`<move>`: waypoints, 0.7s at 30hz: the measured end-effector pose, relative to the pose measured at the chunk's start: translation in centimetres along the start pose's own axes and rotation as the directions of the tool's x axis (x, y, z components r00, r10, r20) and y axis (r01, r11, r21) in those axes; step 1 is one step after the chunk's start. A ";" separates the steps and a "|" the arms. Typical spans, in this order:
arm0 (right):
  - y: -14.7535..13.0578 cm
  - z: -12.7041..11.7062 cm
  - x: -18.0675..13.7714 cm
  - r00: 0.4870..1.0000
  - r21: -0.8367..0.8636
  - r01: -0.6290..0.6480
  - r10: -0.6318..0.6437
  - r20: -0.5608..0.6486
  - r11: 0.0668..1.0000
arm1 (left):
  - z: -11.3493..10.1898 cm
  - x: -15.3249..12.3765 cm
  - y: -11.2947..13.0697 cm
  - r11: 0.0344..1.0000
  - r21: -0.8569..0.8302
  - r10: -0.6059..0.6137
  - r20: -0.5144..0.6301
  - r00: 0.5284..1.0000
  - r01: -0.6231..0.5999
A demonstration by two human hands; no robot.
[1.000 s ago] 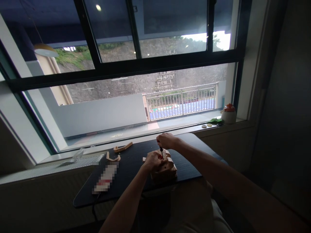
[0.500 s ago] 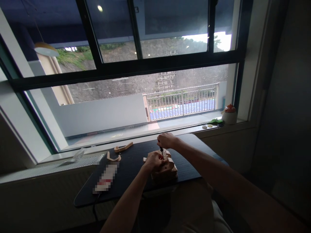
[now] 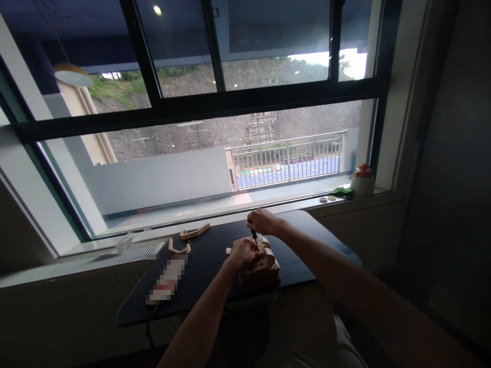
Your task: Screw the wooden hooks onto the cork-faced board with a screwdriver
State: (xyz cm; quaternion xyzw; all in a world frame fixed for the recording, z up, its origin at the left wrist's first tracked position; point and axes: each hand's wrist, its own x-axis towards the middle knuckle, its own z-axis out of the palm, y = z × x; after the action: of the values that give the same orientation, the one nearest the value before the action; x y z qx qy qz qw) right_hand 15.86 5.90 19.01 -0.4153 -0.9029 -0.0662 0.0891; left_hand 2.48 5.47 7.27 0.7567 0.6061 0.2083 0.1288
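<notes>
Model [image 3: 264, 270], wood: sits on table [image 3: 207, 294], centre-right, near the front edge.
L hand [image 3: 241, 254]: clamped on the model's top left, pressing it down.
R hand [image 3: 261, 222]: fist closed round a screwdriver [image 3: 253, 235]. Shaft approx. vertical, tip at the model's top, just beside the L fingers.
Long part [image 3: 195, 231] and curved part [image 3: 178, 249], both wood: loose on the table left of the model, well apart from it, window side.
Jar [image 3: 362, 180] w/ orange lid: on sill [image 3: 368, 197], far right.
</notes>
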 end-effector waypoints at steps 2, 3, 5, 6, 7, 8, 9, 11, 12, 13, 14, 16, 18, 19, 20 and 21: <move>0.0 -0.1 -0.1 1.000 0.001 -0.017 0.017 -0.002 1.000 | 0.1 0.0 -0.1 1.000 0.000 -0.004 -0.002 1.000 0.004; 0.0 -0.2 -0.1 1.000 0.002 -0.023 0.023 0.000 1.000 | 0.1 0.1 -0.1 1.000 0.000 -0.007 -0.002 1.000 0.007; 0.3 -0.4 -0.1 1.000 0.006 -0.026 0.026 0.004 1.000 | 0.1 0.1 -0.2 1.000 -0.002 -0.011 0.001 1.000 0.011; 0.4 -0.5 -0.1 1.000 0.011 -0.023 0.023 0.004 1.000 | 0.1 0.1 -0.2 1.000 -0.004 -0.012 0.003 1.000 0.012; 0.6 -0.6 -0.1 1.000 0.016 -0.017 0.017 0.002 1.000 | 0.2 0.1 -0.3 1.000 -0.006 -0.010 0.005 1.000 0.010; 0.7 -0.6 -0.1 1.000 0.023 -0.009 0.009 -0.001 1.000 | 0.2 0.1 -0.3 1.000 -0.007 -0.008 0.006 1.000 0.008; 0.9 -0.7 -0.1 1.000 0.032 0.000 0.000 -0.003 0.999 | 0.2 0.1 -0.3 1.000 -0.008 -0.005 0.006 1.000 0.005; 1.0 -0.5 -0.1 1.000 0.050 0.016 -0.015 -0.007 0.999 | 0.2 0.2 -0.3 1.000 -0.007 -0.001 0.006 1.000 0.001; 1.0 -0.4 -0.1 1.000 0.058 0.021 -0.020 -0.011 0.998 | 0.2 0.2 -0.3 1.000 -0.005 0.001 0.006 1.000 -0.001; 1.0 -0.2 0.0 1.000 0.067 0.023 -0.022 -0.018 0.997 | 0.2 0.2 -0.3 1.000 -0.003 0.003 0.006 1.000 -0.003; 1.0 0.0 0.0 0.999 0.076 0.024 -0.022 -0.027 0.997 | 0.2 0.2 -0.3 1.000 0.000 0.005 0.005 1.000 -0.005; 0.9 0.6 0.0 0.999 0.095 0.015 -0.011 -0.049 0.995 | 0.2 0.2 -0.3 1.000 0.007 0.011 0.003 1.000 -0.011; 0.8 1.3 0.1 0.997 0.110 -0.008 0.016 -0.074 0.994 | 0.2 0.2 -0.2 1.000 0.016 0.019 0.004 1.000 -0.019; 0.7 1.6 0.1 0.996 0.116 -0.023 0.034 -0.088 0.993 | 0.2 0.2 -0.2 1.000 0.021 0.023 0.007 1.000 -0.023; 0.6 2.0 0.0 0.993 0.121 -0.039 0.051 -0.102 0.992 | 0.2 0.2 -0.2 0.999 0.028 0.028 0.010 1.000 -0.028; 0.5 2.3 0.0 0.991 0.126 -0.053 0.067 -0.114 0.991 | 0.1 0.2 -0.2 0.999 0.035 0.033 0.012 0.999 -0.033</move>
State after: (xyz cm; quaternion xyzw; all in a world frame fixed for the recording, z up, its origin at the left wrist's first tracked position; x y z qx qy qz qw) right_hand 15.97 6.66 16.74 -0.4314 -0.8854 -0.0323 0.1699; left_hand 2.42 5.70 7.09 0.7698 0.5965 0.1955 0.1155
